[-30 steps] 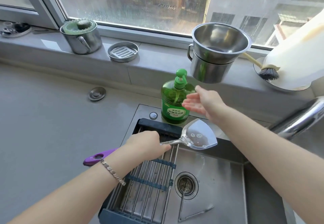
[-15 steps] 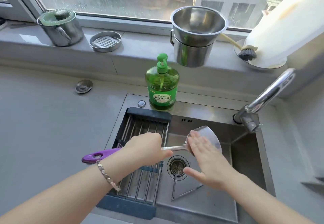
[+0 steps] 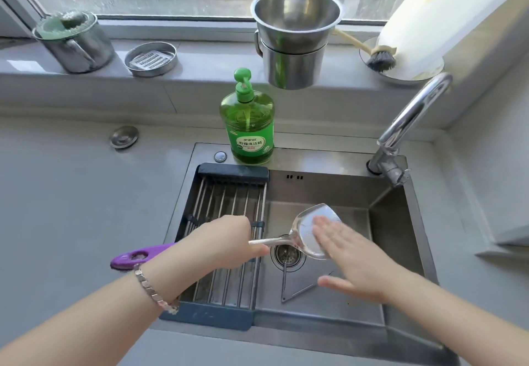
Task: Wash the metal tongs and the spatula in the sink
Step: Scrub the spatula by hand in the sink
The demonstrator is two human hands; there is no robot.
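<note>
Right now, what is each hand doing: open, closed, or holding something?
Left hand: closed, gripping the spatula by its handle.
Right hand: open, flat on the spatula blade.

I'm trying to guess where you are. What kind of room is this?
Most likely a home kitchen, at the washing-up spot by a window. There is a stainless steel sink with a curved chrome tap, a green pump bottle of dish soap and a metal spatula with a purple handle.

Head camera looks steeply down, close over sink [image 3: 329, 191].
</note>
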